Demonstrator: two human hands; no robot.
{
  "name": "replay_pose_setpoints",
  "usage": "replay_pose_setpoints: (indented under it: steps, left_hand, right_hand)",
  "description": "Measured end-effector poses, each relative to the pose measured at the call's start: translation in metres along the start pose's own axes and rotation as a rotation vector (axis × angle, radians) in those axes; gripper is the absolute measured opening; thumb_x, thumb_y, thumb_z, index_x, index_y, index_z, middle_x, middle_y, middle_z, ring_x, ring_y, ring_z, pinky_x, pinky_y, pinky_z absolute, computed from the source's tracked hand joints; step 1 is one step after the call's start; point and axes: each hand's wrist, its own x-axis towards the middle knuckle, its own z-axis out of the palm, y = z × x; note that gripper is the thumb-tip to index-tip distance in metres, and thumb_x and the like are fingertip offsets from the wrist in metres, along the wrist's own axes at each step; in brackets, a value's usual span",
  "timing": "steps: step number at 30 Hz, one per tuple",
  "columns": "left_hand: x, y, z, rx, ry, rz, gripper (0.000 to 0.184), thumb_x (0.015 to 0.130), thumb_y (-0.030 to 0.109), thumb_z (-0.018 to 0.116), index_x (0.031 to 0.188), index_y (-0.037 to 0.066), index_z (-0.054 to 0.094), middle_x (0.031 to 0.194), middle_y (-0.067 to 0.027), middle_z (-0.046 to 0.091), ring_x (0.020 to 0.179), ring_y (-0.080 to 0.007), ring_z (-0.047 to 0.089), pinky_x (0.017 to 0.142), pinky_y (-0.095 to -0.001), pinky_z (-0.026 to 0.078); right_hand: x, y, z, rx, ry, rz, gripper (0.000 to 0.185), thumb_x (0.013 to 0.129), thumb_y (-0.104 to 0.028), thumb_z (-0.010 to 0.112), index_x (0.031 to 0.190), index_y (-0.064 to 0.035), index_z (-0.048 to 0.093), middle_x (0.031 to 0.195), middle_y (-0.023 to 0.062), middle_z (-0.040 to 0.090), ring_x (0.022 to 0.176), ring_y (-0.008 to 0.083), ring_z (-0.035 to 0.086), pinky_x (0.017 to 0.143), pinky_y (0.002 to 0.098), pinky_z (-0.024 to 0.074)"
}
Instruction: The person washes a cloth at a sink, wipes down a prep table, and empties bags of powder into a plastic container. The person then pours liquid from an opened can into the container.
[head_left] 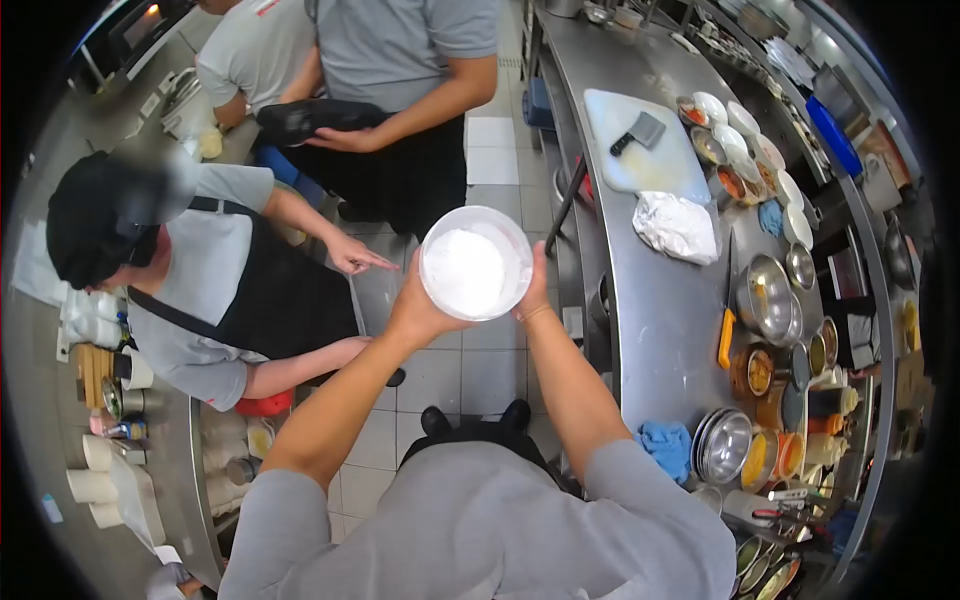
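A round white tub point(515, 238) is held out in front of me at arm's length, above the floor between the two counters. White powder point(468, 272) lies heaped inside, mostly toward the tub's left side. My left hand point(416, 308) wraps the tub's lower left side, with its fingers partly hidden behind the wall. On the opposite side my right hand point(535, 290) presses against the tub, fingers mostly out of sight. A co-worker's hand point(358, 254) with an outstretched finger points toward the tub from the left, apart from it.
The steel counter point(655, 350) on my right carries a white cutting board point(622, 120) with a cleaver point(640, 133), a white bundle point(676, 227), an orange-handled knife point(725, 338) and several bowls. A co-worker in a black apron point(290, 285) stands close at left; two more people are beyond.
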Motion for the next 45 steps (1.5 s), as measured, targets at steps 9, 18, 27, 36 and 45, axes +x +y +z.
replay_pose_setpoints:
  steps: [9,18,27,36,45]
  left_hand:
    - [0.006,-0.003,0.041,-0.364,-0.285,-0.009,0.113,0.053,0.017,0.1,0.148,0.001,0.042,0.14,-0.0121,0.059,0.133,-0.0243,0.055,0.115,-0.039,0.042]
    - [-0.077,-0.016,0.087,-0.689,-0.193,-0.136,0.119,0.058,0.016,0.1,0.155,0.002,0.032,0.147,-0.0126,0.053,0.138,-0.0257,0.049,0.118,-0.0416,0.039]
    - [-0.169,-0.046,0.023,-0.975,0.013,-0.335,0.1,0.075,0.014,0.091,0.156,0.008,0.034,0.148,-0.0098,0.053,0.138,-0.024,0.051,0.113,-0.0414,0.045]
    - [-0.216,-0.064,0.005,-1.304,0.04,-0.669,0.093,0.083,0.029,0.089,0.156,0.011,0.035,0.15,-0.0103,0.052,0.138,-0.028,0.052,0.107,-0.0522,0.051]
    - [-0.224,-0.053,0.005,-1.443,0.015,-0.712,0.098,0.08,0.04,0.09,0.156,0.014,0.034,0.152,-0.0082,0.05,0.14,-0.0286,0.051,0.111,-0.0548,0.047]
  right_hand:
    - [-0.095,-0.09,0.008,-0.505,0.031,-0.253,0.105,0.096,-0.085,0.029,0.162,-0.0028,0.03,0.164,0.0137,0.038,0.152,0.0291,0.033,0.125,0.0402,0.0246]
    - [-0.175,-0.109,0.012,-0.843,-0.012,-0.108,0.14,0.062,-0.051,0.094,0.165,0.0012,0.014,0.162,0.0189,0.038,0.151,0.029,0.035,0.125,0.0402,0.0246]
    - [-0.129,-0.036,0.065,-0.975,-0.258,0.183,0.13,0.068,-0.039,0.091,0.167,-0.0032,0.015,0.162,0.0173,0.039,0.148,0.0274,0.039,0.123,0.0381,0.0281]
    - [-0.097,0.013,0.09,-1.241,-0.348,0.423,0.117,0.075,-0.045,0.086,0.166,-0.0077,0.022,0.15,0.0241,0.054,0.139,0.0348,0.053,0.116,0.0412,0.0394]
    - [-0.099,-0.003,0.156,-1.418,-0.139,0.649,0.119,0.071,-0.056,0.085,0.164,-0.0067,0.029,0.14,0.0281,0.061,0.135,0.0367,0.058,0.111,0.0412,0.0441]
